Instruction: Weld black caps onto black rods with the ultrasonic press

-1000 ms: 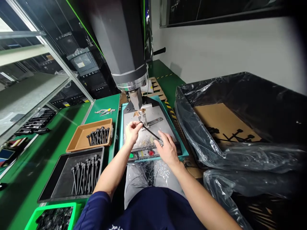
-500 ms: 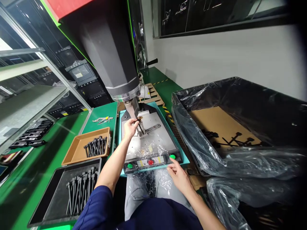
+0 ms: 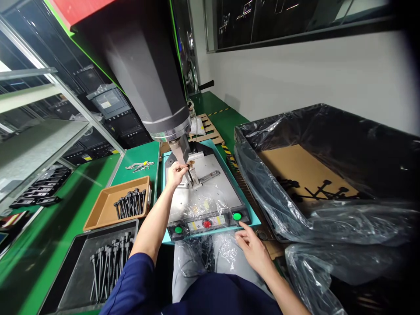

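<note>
My left hand (image 3: 175, 176) pinches the top end of a slim black rod-shaped part (image 3: 190, 176). This part stands in a metal fixture (image 3: 196, 178) on the machine's base plate (image 3: 226, 188). Just above my fingertips is the metal tip (image 3: 179, 152) of the machine head. My right hand (image 3: 254, 248) hovers at the front right corner of the base, index finger stretched out and the other fingers loosely bent, with nothing in it. Its fingertip is close below the right green button (image 3: 236, 216); contact with the button is not visible.
At left, an orange tray (image 3: 98, 214) and a black tray (image 3: 65, 267) hold several black rod parts. Pliers (image 3: 139, 166) lie behind them. A plastic-lined bin (image 3: 252, 170) with more black parts stands at right. A red button (image 3: 207, 224) and another green button (image 3: 178, 230) line the base front.
My right hand has shifted slightly down and right, a little further from the green button. My left hand stays at the fixture, still pinching the black part. The view has shifted slightly.
</note>
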Action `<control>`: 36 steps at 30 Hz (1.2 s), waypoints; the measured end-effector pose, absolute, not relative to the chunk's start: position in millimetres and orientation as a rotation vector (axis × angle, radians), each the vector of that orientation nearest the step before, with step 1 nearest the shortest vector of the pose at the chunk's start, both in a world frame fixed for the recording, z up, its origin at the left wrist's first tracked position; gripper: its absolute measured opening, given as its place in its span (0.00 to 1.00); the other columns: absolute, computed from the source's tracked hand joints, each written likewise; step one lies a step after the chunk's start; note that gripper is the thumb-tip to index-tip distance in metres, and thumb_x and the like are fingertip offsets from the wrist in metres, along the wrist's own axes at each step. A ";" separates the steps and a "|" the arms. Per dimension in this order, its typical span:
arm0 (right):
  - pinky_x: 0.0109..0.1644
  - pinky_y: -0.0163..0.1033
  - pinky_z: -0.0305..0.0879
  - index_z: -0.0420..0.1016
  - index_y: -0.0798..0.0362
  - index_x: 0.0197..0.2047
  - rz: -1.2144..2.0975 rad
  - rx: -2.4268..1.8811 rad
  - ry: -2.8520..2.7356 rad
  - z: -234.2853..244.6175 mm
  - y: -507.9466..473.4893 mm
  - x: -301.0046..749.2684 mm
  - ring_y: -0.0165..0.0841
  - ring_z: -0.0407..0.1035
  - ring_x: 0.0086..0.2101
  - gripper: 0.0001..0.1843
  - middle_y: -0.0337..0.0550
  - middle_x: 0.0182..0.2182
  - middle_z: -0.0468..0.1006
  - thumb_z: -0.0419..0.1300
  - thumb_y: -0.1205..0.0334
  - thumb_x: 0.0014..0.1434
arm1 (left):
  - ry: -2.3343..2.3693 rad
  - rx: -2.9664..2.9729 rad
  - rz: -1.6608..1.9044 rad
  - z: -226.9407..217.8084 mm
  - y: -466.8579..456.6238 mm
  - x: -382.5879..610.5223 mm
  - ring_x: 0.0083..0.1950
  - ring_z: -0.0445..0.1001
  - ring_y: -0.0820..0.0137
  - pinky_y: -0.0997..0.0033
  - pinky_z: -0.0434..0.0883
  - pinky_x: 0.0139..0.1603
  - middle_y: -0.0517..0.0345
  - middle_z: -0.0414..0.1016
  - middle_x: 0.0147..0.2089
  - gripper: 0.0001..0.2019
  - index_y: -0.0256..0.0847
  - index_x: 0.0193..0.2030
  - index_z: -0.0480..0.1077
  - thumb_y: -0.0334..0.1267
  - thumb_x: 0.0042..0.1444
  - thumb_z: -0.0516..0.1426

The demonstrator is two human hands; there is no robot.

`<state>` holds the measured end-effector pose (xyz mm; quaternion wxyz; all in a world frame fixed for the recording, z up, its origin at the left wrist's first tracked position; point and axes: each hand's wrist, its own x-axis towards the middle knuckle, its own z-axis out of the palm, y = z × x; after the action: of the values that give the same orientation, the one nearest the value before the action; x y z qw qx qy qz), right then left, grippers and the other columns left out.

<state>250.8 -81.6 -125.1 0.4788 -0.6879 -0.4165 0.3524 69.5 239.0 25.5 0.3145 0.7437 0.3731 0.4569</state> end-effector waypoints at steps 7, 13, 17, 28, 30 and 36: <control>0.47 0.47 0.72 0.66 0.52 0.59 0.808 -1.666 -1.000 -135.1 -72.1 259.5 0.40 0.76 0.38 0.29 0.47 0.39 0.80 0.53 0.45 0.60 | 0.913 2.196 1.121 29.6 234.3 61.7 0.46 0.75 0.64 0.64 0.71 0.51 0.52 0.78 0.41 0.08 0.41 0.39 0.79 0.39 0.56 0.61; 0.49 0.51 0.70 0.70 0.54 0.53 0.460 -1.808 -0.973 -124.4 -31.2 285.9 0.45 0.74 0.43 0.26 0.55 0.44 0.78 0.54 0.46 0.57 | 1.087 1.674 1.451 14.6 219.1 41.4 0.58 0.73 0.62 0.60 0.69 0.59 0.47 0.74 0.57 0.21 0.42 0.57 0.69 0.37 0.56 0.61; 0.51 0.52 0.68 0.70 0.56 0.53 0.462 -1.918 -1.003 -128.6 -17.3 281.7 0.46 0.73 0.44 0.28 0.55 0.43 0.77 0.57 0.48 0.54 | 1.307 1.555 1.488 -16.4 166.4 26.7 0.49 0.77 0.65 0.61 0.72 0.55 0.47 0.78 0.47 0.13 0.38 0.49 0.72 0.38 0.57 0.59; 0.52 0.51 0.66 0.69 0.54 0.53 0.440 -1.963 -1.063 -131.3 -28.9 246.7 0.45 0.73 0.45 0.26 0.52 0.45 0.78 0.59 0.48 0.56 | 1.203 2.077 0.718 -50.2 87.0 52.0 0.51 0.75 0.63 0.62 0.70 0.56 0.51 0.79 0.47 0.09 0.40 0.40 0.76 0.30 0.56 0.56; 0.52 0.49 0.66 0.70 0.52 0.51 0.497 -1.949 -1.036 -126.1 -22.8 241.0 0.43 0.74 0.44 0.23 0.49 0.41 0.80 0.61 0.49 0.55 | 1.223 2.203 0.586 -47.3 94.8 56.2 0.51 0.75 0.61 0.61 0.69 0.55 0.49 0.79 0.47 0.09 0.38 0.40 0.76 0.30 0.55 0.56; 0.35 0.41 0.70 0.75 0.54 0.37 0.984 -1.759 -0.873 -100.3 6.0 231.4 0.41 0.74 0.33 0.20 0.45 0.29 0.78 0.65 0.44 0.52 | 1.144 2.352 0.177 -40.5 95.4 50.8 0.46 0.77 0.59 0.62 0.71 0.50 0.47 0.81 0.44 0.11 0.37 0.43 0.79 0.34 0.56 0.57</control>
<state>231.4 6.0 -100.3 0.4553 -0.7130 -0.3538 0.3990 50.8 95.4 -40.5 0.2569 0.8671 0.4218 0.0651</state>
